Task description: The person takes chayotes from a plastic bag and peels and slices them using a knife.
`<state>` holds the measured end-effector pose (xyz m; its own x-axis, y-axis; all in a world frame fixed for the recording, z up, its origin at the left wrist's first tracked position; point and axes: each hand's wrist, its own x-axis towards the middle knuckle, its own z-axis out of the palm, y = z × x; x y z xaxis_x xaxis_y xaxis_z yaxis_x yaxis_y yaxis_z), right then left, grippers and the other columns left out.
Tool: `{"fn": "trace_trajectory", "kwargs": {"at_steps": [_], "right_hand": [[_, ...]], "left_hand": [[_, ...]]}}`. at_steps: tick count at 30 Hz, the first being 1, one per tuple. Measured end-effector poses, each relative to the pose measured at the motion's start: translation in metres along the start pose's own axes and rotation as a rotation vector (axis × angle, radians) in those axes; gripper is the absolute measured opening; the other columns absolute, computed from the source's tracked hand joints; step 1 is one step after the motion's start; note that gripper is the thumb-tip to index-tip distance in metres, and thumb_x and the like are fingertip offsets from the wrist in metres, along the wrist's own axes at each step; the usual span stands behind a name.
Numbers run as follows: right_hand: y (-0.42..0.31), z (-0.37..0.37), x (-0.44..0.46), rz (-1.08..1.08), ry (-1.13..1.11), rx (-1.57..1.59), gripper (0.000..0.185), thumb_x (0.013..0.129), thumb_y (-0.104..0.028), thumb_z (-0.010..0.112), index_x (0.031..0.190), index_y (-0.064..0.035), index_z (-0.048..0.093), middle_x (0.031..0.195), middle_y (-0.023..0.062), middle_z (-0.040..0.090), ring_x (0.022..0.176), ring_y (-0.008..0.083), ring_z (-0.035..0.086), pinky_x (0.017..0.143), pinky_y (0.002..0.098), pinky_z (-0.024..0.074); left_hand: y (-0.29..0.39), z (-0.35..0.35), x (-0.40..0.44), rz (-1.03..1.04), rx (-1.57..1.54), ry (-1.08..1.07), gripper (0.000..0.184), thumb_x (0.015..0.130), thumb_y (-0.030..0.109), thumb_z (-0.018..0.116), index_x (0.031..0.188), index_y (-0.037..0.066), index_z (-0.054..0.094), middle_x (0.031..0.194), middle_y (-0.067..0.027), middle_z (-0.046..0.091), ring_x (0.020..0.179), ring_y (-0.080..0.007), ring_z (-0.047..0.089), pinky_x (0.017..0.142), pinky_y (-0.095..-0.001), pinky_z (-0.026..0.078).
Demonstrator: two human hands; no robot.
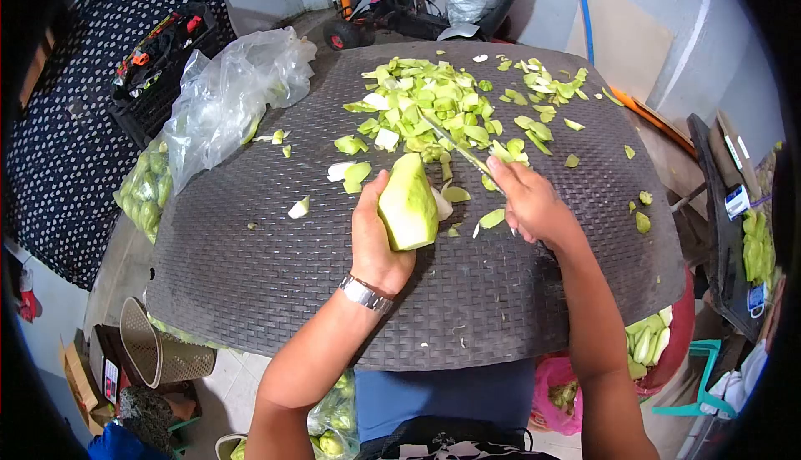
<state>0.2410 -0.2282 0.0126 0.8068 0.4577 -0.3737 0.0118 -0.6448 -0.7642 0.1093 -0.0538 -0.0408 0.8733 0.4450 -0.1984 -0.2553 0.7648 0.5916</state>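
A pale green chayote point(407, 210), largely peeled with a flat cut at its lower end, rests upright in my left hand point(377, 231), whose fingers wrap round its far side. On that wrist is a metal watch point(365, 294). My right hand point(534, 200) is closed round the handle of a knife point(457, 148). Its thin blade points up and left over the peelings, apart from the chayote. Just beyond both hands lies a heap of green peelings point(442, 97), with loose pieces scattered to the right.
The dark woven tabletop point(275, 293) carries a clear plastic bag point(238, 89) at the left. Bagged chayotes point(148, 189) stand beside it. Below the right edge, a red tub point(680, 326) holds peeled chayotes, near a pink bag point(557, 389). A beige basket point(163, 351) stands lower left.
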Motion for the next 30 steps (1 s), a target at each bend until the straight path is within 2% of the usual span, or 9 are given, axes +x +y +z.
{"fn": "trace_trajectory", "kwargs": {"at_steps": [5, 9, 11, 13, 14, 16, 19, 22, 30], "right_hand": [[0.049, 0.005, 0.036, -0.427, 0.411, -0.128, 0.068, 0.102, -0.056, 0.058, 0.131, 0.0054, 0.058, 0.086, 0.0283, 0.072, 0.087, 0.0444, 0.074, 0.077, 0.0525, 0.0552], [0.016, 0.016, -0.003, -0.544, 0.318, -0.075, 0.073, 0.098, -0.057, 0.066, 0.139, 0.0032, 0.055, 0.088, 0.0280, 0.074, 0.091, 0.0452, 0.075, 0.080, 0.0499, 0.0574], [0.011, 0.032, -0.016, -0.648, 0.259, -0.238, 0.085, 0.092, -0.061, 0.071, 0.144, 0.0026, 0.052, 0.088, 0.0286, 0.073, 0.094, 0.0447, 0.075, 0.084, 0.0486, 0.0584], [-0.003, 0.042, -0.037, -0.585, 0.062, -0.260, 0.098, 0.086, -0.069, 0.073, 0.148, 0.0029, 0.047, 0.094, 0.0294, 0.074, 0.090, 0.0451, 0.076, 0.082, 0.0500, 0.0599], [0.002, 0.053, -0.038, -0.696, 0.110, -0.268, 0.102, 0.085, -0.071, 0.073, 0.150, 0.0024, 0.045, 0.096, 0.0287, 0.074, 0.088, 0.0455, 0.076, 0.081, 0.0503, 0.0603], [0.010, 0.066, -0.033, -0.797, 0.134, -0.300, 0.112, 0.082, -0.075, 0.072, 0.156, 0.0012, 0.038, 0.098, 0.0264, 0.075, 0.086, 0.0457, 0.076, 0.080, 0.0503, 0.0614], [0.009, 0.067, -0.035, -0.881, 0.162, -0.322, 0.109, 0.082, -0.062, 0.081, 0.160, -0.0026, 0.035, 0.095, 0.0263, 0.074, 0.076, 0.0396, 0.076, 0.070, 0.0439, 0.0610], [0.007, 0.064, -0.035, -0.824, 0.105, -0.354, 0.116, 0.082, -0.076, 0.072, 0.159, 0.0009, 0.034, 0.096, 0.0278, 0.075, 0.083, 0.0436, 0.076, 0.076, 0.0487, 0.0621], [0.015, 0.060, -0.023, -0.983, 0.214, -0.321, 0.110, 0.082, -0.070, 0.076, 0.157, 0.0008, 0.038, 0.081, 0.0234, 0.073, 0.073, 0.0400, 0.076, 0.068, 0.0467, 0.0612]], "left_hand": [[0.001, 0.002, -0.001, -0.043, 0.019, -0.022, 0.049, 0.108, 0.044, 0.046, 0.135, 0.006, 0.061, 0.120, -0.0151, 0.071, 0.105, -0.0285, 0.070, 0.089, -0.0435, 0.058], [0.005, 0.009, -0.007, -0.069, 0.057, -0.060, 0.049, 0.108, 0.049, 0.049, 0.131, 0.006, 0.061, 0.112, -0.0122, 0.071, 0.098, -0.0267, 0.071, 0.086, -0.0423, 0.060], [0.000, 0.009, -0.008, -0.023, 0.042, -0.028, 0.049, 0.108, 0.051, 0.051, 0.128, 0.007, 0.062, 0.107, -0.0104, 0.071, 0.093, -0.0251, 0.072, 0.082, -0.0416, 0.061], [-0.014, 0.001, -0.002, 0.075, 0.008, 0.052, 0.050, 0.107, 0.053, 0.052, 0.128, 0.009, 0.062, 0.106, -0.0100, 0.071, 0.090, -0.0243, 0.072, 0.081, -0.0422, 0.061], [-0.013, -0.020, 0.006, -0.028, 0.067, -0.166, 0.058, 0.105, 0.059, 0.051, 0.136, 0.010, 0.060, 0.120, -0.0120, 0.070, 0.108, -0.0269, 0.070, 0.095, -0.0463, 0.057], [-0.008, -0.008, -0.002, -0.065, 0.041, -0.139, 0.062, 0.102, 0.064, 0.053, 0.136, 0.013, 0.061, 0.122, -0.0117, 0.070, 0.110, -0.0271, 0.070, 0.099, -0.0465, 0.056], [-0.009, -0.008, -0.002, -0.042, 0.034, -0.159, 0.062, 0.101, 0.064, 0.053, 0.136, 0.013, 0.061, 0.123, -0.0114, 0.070, 0.110, -0.0270, 0.070, 0.100, -0.0464, 0.056], [-0.012, -0.008, -0.002, 0.011, 0.067, -0.129, 0.061, 0.102, 0.063, 0.052, 0.137, 0.014, 0.060, 0.124, -0.0114, 0.070, 0.111, -0.0269, 0.070, 0.100, -0.0462, 0.056], [-0.013, -0.004, -0.005, 0.055, 0.098, -0.126, 0.056, 0.106, 0.054, 0.050, 0.138, 0.010, 0.058, 0.125, -0.0113, 0.069, 0.110, -0.0253, 0.070, 0.099, -0.0449, 0.056]]}}
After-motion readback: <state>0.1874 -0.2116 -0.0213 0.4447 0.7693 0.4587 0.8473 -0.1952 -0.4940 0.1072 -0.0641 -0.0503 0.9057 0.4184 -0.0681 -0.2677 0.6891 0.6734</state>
